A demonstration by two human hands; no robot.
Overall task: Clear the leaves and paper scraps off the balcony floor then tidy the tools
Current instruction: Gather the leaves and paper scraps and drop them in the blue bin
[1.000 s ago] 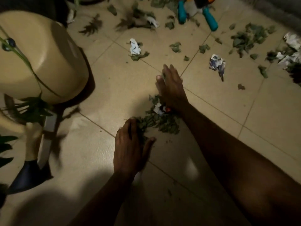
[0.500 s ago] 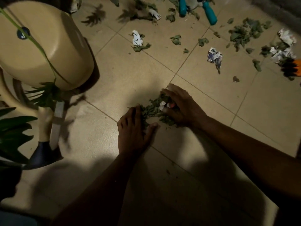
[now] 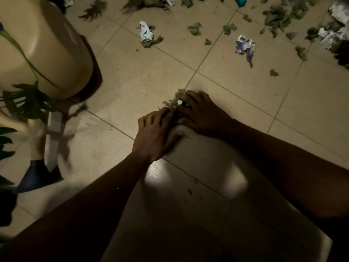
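**Both hands closed in on one small heap at mid-floor**

I'm watching the left hand (image 3: 154, 135) and right hand (image 3: 200, 114) meet over a small heap of leaves (image 3: 174, 102) on the tiled floor (image 3: 132, 76), right beside a crossing of grout lines. The hands are together, fingertips almost touching. The right hand comes in from the right with its fingers curled over the far side of the heap and its thumb on the near side, so it grips the heap. The left hand lies flatter with its fingers spread and thumb out on the tile, and its index finger presses against the heap's left edge.

Most of the heap is hidden. The strip I can see runs near to far in the gap between the hands, with a white paper bit (image 3: 179, 102) at its far end.

Farther off, a crumpled white paper (image 3: 145, 31) lies on a leaf. To the right, a printed paper scrap (image 3: 244, 46) lies lengthwise far to near, its thin tail pointing near. Loose leaves (image 3: 277, 17) and more paper (image 3: 332, 33) crowd the far right corner. A teal handle end (image 3: 240, 0) pokes in from the far edge, pointing near. A beige pot (image 3: 43, 53) fills the far left.
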